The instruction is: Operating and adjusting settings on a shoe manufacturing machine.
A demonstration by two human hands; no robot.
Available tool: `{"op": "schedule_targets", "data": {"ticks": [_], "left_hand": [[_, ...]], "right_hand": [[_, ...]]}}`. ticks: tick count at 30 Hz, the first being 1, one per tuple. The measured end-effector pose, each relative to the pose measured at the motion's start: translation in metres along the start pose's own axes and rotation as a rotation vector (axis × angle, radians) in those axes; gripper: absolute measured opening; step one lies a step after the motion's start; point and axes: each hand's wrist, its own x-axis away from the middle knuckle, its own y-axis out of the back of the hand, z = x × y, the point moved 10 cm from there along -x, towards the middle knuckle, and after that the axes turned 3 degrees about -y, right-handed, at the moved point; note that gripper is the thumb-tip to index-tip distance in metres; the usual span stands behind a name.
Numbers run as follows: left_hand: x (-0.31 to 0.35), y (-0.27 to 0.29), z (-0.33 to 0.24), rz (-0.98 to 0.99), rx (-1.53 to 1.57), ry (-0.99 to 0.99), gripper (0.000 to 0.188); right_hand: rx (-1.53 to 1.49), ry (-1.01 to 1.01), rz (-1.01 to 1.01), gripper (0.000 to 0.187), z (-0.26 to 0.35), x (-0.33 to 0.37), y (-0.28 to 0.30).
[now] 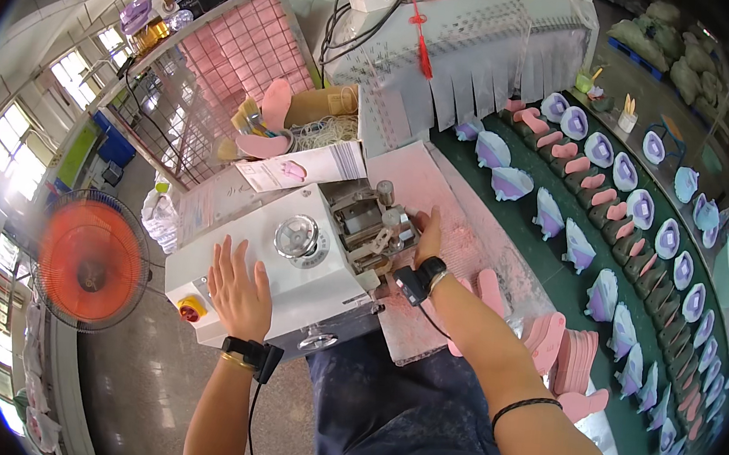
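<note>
A white bench machine (251, 217) with a round metal dial (296, 236) and a red-and-yellow knob (192, 308) stands in front of me. My left hand (240, 290) lies flat on its top, fingers stretched and holding nothing. At the machine's right end is a metal working head (374, 224) with rollers and brackets. My right hand (430, 238) is up against the right side of that head. Its fingertips are partly hidden there, so whether they grip anything does not show. Pink insoles (490, 290) lie just right of my right wrist.
A stack of pink insoles (577, 358) stands beside a green conveyor (513, 229) carrying rows of purple-white shoe uppers (601, 294) and more insoles. Pink dust covers the board (412, 324). Behind the machine sits a cardboard box (324, 101) with brushes; an orange fan (91, 261) stands left.
</note>
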Motion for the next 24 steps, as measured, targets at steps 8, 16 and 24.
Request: {"op": "schedule_targets", "data": {"ticks": [8, 16, 24], "left_hand": [[0.001, 0.002, 0.000, 0.020, -0.012, 0.006, 0.042], [-0.003, 0.001, -0.005, 0.005, 0.021, -0.024, 0.042], [0.000, 0.000, -0.001, 0.003, 0.013, -0.010, 0.041]], "right_hand": [[0.013, 0.091, -0.158, 0.073, -0.002, 0.005, 0.003], [0.025, 0.117, -0.146, 0.072, 0.006, 0.002, 0.009], [-0.187, 0.082, -0.105, 0.054, 0.008, 0.013, -0.001]]}}
